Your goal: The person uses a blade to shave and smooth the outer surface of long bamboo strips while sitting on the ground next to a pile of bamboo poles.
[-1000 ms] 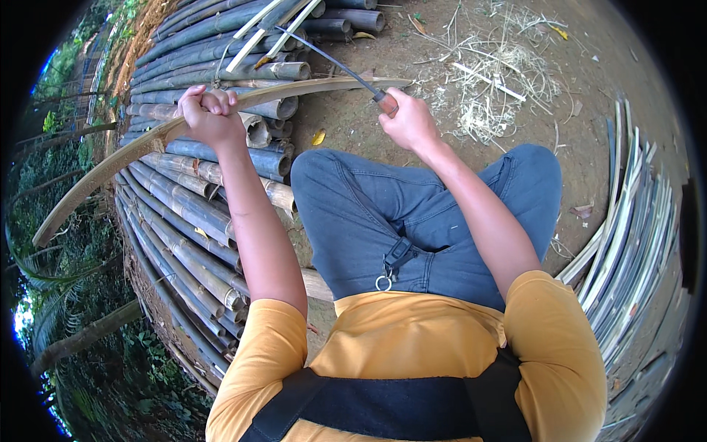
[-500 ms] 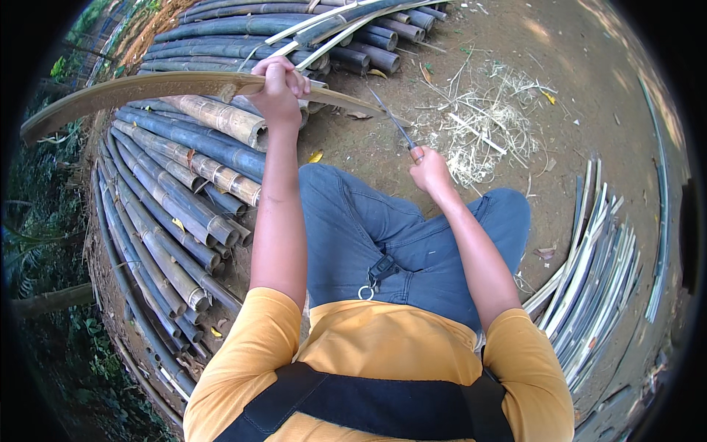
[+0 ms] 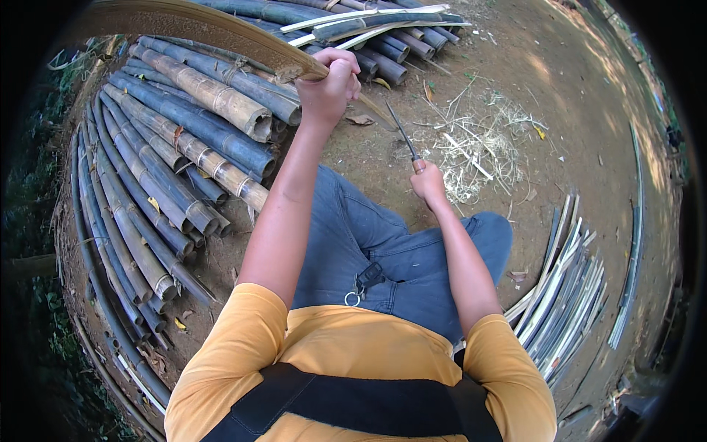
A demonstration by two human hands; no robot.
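My left hand [image 3: 330,85] is closed around a long bamboo slat [image 3: 228,37]. The slat's wide part rises toward the upper left, and its narrow end slopes down to the right past my fist. In my right hand [image 3: 428,183] is the handle of a knife [image 3: 403,132], with its thin dark blade pointing up and away from me. The blade stands close to the slat's lower end; whether they touch I cannot tell. A heap of pale bamboo shavings [image 3: 482,151] lies on the ground just right of the knife.
Stacked bamboo poles [image 3: 199,92] fill the left side. More split pieces [image 3: 375,22] rest on poles at the far side. A bundle of thin strips [image 3: 563,302] lies at my right, and long strips [image 3: 631,250] run farther right over bare soil [image 3: 582,140].
The slat's wide end has swung upward, and my left hand has shifted right in the picture. The knife stands a little more upright. The whole view has turned slightly.
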